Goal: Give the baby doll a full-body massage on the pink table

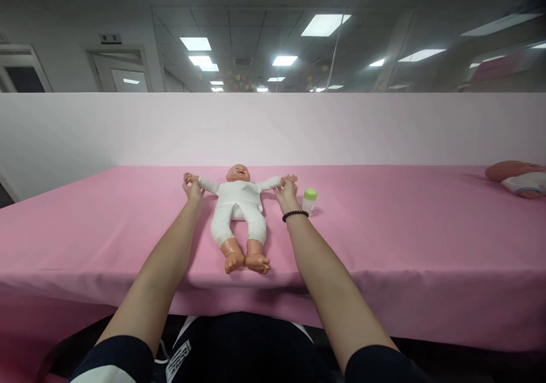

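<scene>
Our left hand (193,192) and right hand (287,195) sit at the two ends of the baby doll's (236,212) outstretched arms, each at the doll's small vinyl hand. The left fingers (188,187) are bunched together around one doll's hand (190,178), and the right fingers (290,182) close on the other (284,182). How firm either grip is, we cannot tell, because the fingertips are partly hidden from above.

The doll lies on its back, head at 12 o'clock and bare feet at 6, in a soft white long-sleeved bodysuit. A dark beaded bracelet (295,215) circles our right wrist. Just past that hand, at 3 o'clock, stands a small baby bottle (309,202) with a green cap.

All of this rests on a smooth pink tablecloth (384,241). Far off at 3 o'clock lies a second doll (516,179) in a diaper, cut off by the frame's edge. A pale partition wall (273,127) runs behind the table at 12 o'clock.
</scene>
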`<state>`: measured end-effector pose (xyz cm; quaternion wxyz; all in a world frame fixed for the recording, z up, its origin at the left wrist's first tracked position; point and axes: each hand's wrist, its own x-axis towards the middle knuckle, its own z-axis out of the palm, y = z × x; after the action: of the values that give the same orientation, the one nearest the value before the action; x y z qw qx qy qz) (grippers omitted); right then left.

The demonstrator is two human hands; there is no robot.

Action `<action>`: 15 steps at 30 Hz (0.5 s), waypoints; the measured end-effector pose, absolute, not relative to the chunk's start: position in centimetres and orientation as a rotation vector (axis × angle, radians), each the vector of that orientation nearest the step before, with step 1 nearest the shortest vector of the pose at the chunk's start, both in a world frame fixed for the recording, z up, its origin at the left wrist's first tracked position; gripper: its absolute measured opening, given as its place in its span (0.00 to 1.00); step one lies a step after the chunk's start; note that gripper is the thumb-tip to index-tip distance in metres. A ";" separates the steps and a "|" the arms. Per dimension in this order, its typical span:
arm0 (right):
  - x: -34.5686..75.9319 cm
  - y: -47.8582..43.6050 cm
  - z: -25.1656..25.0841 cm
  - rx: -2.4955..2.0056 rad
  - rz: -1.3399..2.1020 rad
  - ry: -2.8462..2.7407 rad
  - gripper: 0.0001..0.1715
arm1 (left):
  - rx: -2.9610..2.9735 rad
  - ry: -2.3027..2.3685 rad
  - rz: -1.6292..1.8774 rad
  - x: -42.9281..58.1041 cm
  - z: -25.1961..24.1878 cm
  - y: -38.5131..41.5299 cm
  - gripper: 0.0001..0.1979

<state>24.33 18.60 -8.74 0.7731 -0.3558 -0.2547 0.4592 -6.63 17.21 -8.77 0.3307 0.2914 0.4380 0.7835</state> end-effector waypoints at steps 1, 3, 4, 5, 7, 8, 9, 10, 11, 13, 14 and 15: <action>24.0 18.5 -8.1 -0.720 1.018 -0.594 0.21 | 0.859 1.074 2.060 -6.2 -8.5 16.9 0.19; 23.6 18.0 -7.2 -0.573 1.052 -0.809 0.24 | 1.232 0.917 1.926 -5.4 -8.0 16.0 0.19; 23.4 17.5 -6.9 -0.507 1.067 -0.991 0.24 | 1.459 0.862 1.770 -5.0 -7.8 15.5 0.19; 23.3 17.0 -6.7 -0.473 1.091 -1.216 0.24 | 1.652 0.839 1.585 -4.7 -7.6 15.0 0.18; 23.0 15.9 -6.6 -0.527 1.133 -1.672 0.22 | 1.862 0.881 1.283 -4.3 -7.4 14.0 0.18; 22.8 15.3 -6.7 -0.589 1.143 -1.845 0.22 | 1.893 0.921 1.214 -4.2 -7.3 13.7 0.18; 22.6 14.9 -6.7 -0.644 1.144 -1.955 0.22 | 1.893 0.955 1.200 -4.1 -7.4 13.5 0.18; 22.4 14.6 -6.7 -0.674 1.139 -1.996 0.23 | 1.885 0.971 1.203 -4.1 -7.4 13.4 0.18; 22.2 14.5 -6.7 -0.668 1.127 -1.979 0.24 | 1.875 0.961 1.206 -4.0 -7.4 13.5 0.18; 22.0 14.8 -6.6 -0.574 1.089 -1.848 0.24 | 1.820 0.897 1.298 -4.1 -7.6 13.9 0.19; 22.0 15.2 -6.6 -0.520 1.061 -1.736 0.23 | 1.751 0.872 1.400 -4.2 -7.6 14.3 0.19; 22.1 15.7 -6.5 -0.484 1.029 -1.593 0.23 | 1.644 0.863 1.532 -4.3 -7.7 14.8 0.19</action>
<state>22.11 15.75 -6.54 0.5583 -0.2051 -0.6752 0.4363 -4.34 14.75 -7.71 0.3589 0.6375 0.3347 0.5939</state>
